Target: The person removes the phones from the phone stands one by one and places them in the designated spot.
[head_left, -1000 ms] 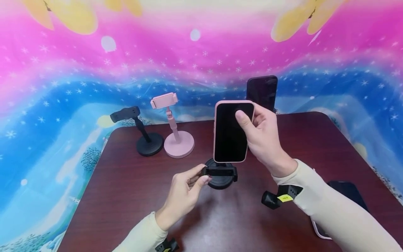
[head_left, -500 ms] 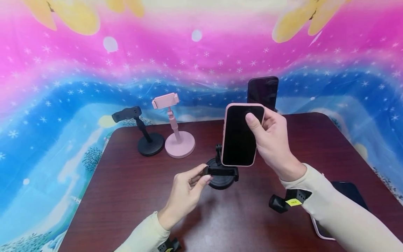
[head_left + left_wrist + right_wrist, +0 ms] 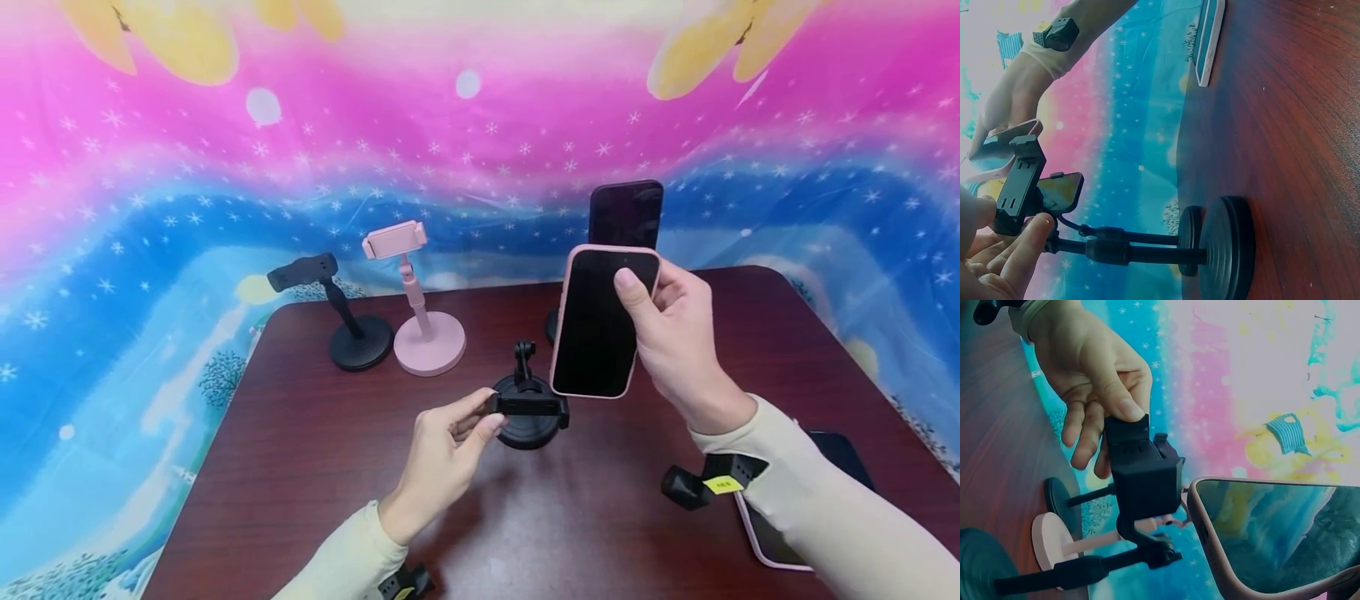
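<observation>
My left hand [image 3: 435, 454] pinches the left end of the clamp [image 3: 531, 406] on a black phone stand between thumb and fingers. That stand's round base [image 3: 525, 437] rests on the table below; in the left wrist view its upright post [image 3: 1147, 254] links base and clamp. My right hand [image 3: 678, 350] grips a phone [image 3: 596, 333] in a pink case by its right side, thumb across the dark screen. The phone is raised upright, right of the clamp and apart from it. From the right wrist view, the phone [image 3: 1279, 537] is beside the clamp [image 3: 1147, 478].
At the back left stand another black phone stand [image 3: 360, 343] and a pink one [image 3: 427, 343], both without phones. Behind my right hand, a dark phone [image 3: 626, 210] is propped upright. A black phone [image 3: 843, 454] and a pink-edged phone [image 3: 772, 533] lie near my right sleeve.
My right hand has moved the pink-cased phone to the right, away from the stand, uncovering the stand's joint. The left hand keeps its pinch on the clamp.
</observation>
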A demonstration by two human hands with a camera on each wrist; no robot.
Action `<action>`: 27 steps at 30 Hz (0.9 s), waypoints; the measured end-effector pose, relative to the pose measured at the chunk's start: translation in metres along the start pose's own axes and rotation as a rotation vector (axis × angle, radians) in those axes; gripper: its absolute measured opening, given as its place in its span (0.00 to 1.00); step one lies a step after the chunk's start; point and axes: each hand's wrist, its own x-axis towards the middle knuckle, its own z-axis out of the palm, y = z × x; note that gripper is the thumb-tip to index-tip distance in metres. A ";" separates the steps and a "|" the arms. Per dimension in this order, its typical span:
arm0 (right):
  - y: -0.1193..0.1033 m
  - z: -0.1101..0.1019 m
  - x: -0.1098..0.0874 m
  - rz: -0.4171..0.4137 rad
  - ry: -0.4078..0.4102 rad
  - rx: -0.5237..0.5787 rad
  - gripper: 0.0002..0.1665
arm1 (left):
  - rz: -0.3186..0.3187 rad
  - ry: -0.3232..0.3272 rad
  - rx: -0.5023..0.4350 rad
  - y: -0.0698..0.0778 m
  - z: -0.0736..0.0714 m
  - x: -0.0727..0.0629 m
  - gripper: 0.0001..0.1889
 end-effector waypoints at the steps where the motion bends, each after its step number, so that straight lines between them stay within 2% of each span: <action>1: 0.000 -0.002 0.000 -0.003 0.007 0.012 0.10 | -0.005 -0.001 -0.003 0.000 0.000 0.000 0.18; 8: 0.002 -0.017 -0.006 0.000 0.058 0.066 0.09 | -0.036 0.012 -0.027 -0.002 0.003 0.001 0.18; 14: 0.007 -0.030 -0.012 0.033 0.102 0.064 0.10 | -0.064 0.037 -0.044 -0.001 0.004 0.002 0.18; 27: 0.019 -0.046 -0.029 0.109 0.107 0.008 0.11 | -0.076 0.041 -0.044 -0.001 0.006 0.004 0.18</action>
